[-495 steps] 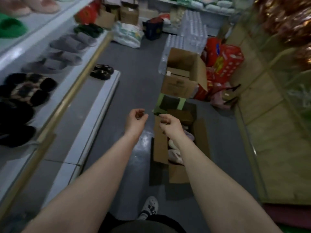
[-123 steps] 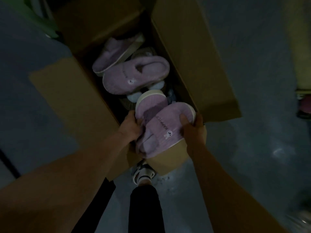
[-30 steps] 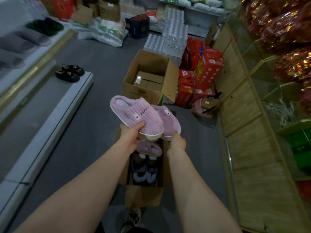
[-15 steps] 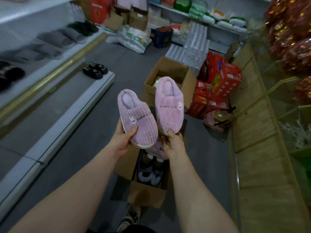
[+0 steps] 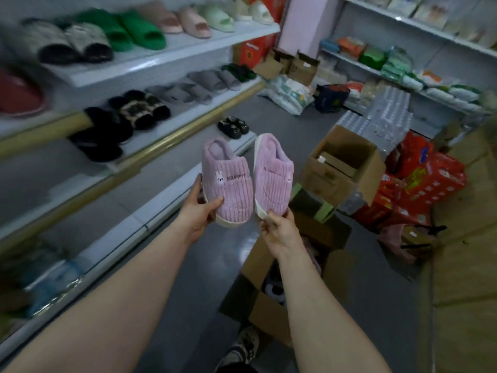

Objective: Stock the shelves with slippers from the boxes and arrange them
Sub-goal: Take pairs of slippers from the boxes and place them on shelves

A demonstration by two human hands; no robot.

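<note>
I hold a pair of pink ribbed plush slippers side by side in the air, toes towards me. My left hand grips the toe of the left pink slipper. My right hand pinches the toe of the right pink slipper. Below my right forearm an open cardboard box sits on the floor with more slippers inside. White shelves on the left carry rows of slippers: green, pink, grey, black furry. One black pair sits on the lowest shelf.
A second open cardboard box stands further down the aisle, next to red packages and stacked water bottles. A wooden counter runs along the right. Bags and cartons lie at the far end. Grey floor runs between shelves and boxes.
The view has swung left towards the shelves. Both slippers were brought upright and side by side, carried slightly left of the box. Both hands keep their hold.
</note>
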